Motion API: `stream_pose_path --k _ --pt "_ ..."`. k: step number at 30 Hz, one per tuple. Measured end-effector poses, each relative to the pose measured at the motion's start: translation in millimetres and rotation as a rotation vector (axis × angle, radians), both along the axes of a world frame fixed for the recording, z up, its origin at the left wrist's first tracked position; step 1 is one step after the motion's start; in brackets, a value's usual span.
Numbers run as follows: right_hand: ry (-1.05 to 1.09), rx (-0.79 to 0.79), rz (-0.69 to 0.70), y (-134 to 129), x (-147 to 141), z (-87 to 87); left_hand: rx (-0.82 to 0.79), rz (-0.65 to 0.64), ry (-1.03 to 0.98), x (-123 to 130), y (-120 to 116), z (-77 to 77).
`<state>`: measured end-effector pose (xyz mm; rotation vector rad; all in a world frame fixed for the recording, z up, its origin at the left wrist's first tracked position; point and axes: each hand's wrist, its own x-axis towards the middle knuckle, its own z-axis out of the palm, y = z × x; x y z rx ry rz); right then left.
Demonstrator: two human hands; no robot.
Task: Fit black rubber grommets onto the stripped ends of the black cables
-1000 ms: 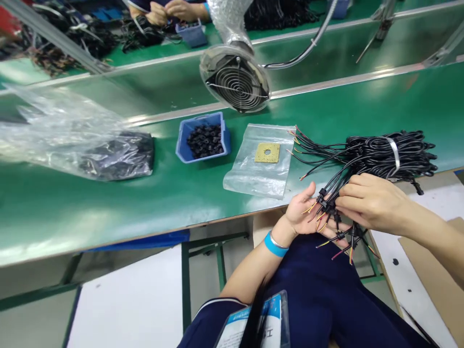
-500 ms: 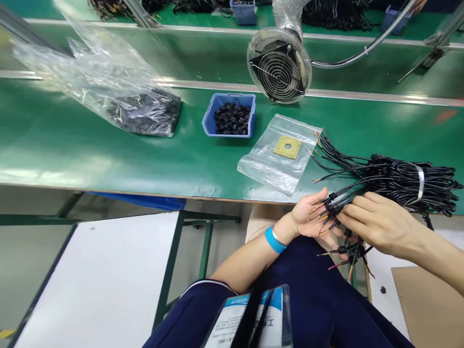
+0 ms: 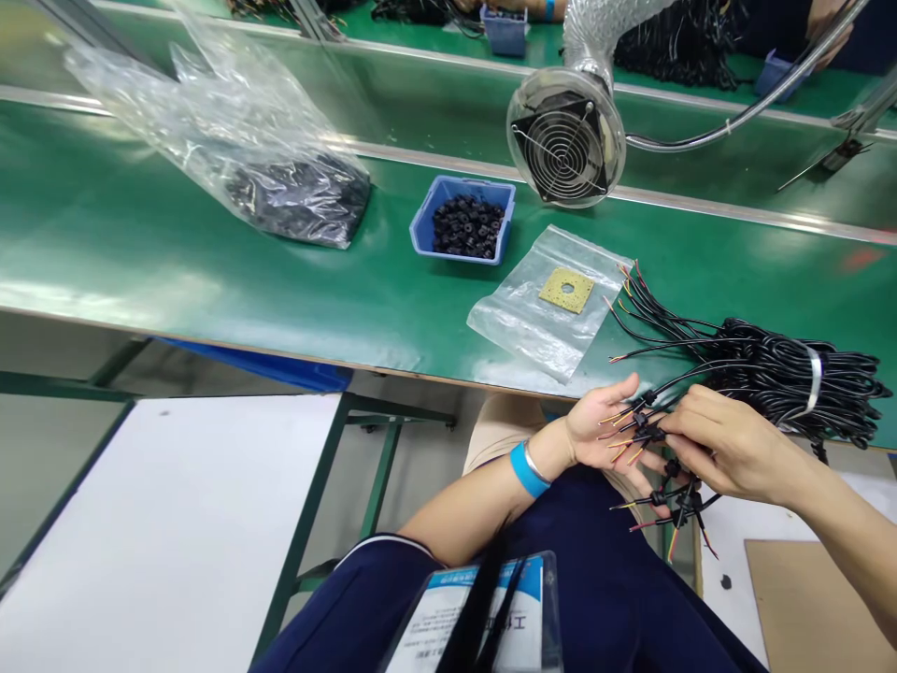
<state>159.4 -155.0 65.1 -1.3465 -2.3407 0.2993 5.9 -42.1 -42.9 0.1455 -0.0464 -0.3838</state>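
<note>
A bundle of black cables (image 3: pixel 771 369), tied with a white band, lies at the right of the green bench, its stripped ends fanned leftward. Several cable ends with black grommets (image 3: pixel 648 435) and bare coloured wires hang over the bench edge. My left hand (image 3: pixel 606 425) is palm up beneath them, fingers spread, with the cable ends resting across it. The fingertips of my right hand (image 3: pixel 721 439) pinch a black grommet on one cable. More grommeted ends (image 3: pixel 687 505) hang below my hands.
A blue bin (image 3: pixel 462 220) of black grommets stands mid-bench. Right of it, a yellow sponge (image 3: pixel 566 290) lies on a clear bag (image 3: pixel 519 322). A large plastic bag (image 3: pixel 301 196) sits at left. A fan (image 3: pixel 567 140) hangs above; a person's hand (image 3: pixel 831 28) shows beyond.
The camera view has tilted and shifted slightly. My right hand has moved a little away from my left palm, and the cable ends on the palm are more spread.
</note>
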Motion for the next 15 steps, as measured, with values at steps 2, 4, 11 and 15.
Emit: stream_pose_path --k 2,4,11,15 --pt "0.009 -0.004 0.014 -0.5 1.8 -0.4 -0.012 -0.006 -0.029 -0.1 -0.2 -1.6" --pt "0.012 -0.006 0.022 -1.4 3.4 -0.6 -0.011 -0.008 -0.033 -0.4 -0.2 -2.2" --pt "-0.003 0.013 0.027 -3.2 6.9 -1.3 -0.029 0.006 -0.045 -1.8 0.4 -1.6" --pt "-0.006 0.027 0.043 -2.5 8.0 0.1 -0.052 0.007 -0.031 -1.5 0.5 -2.6"
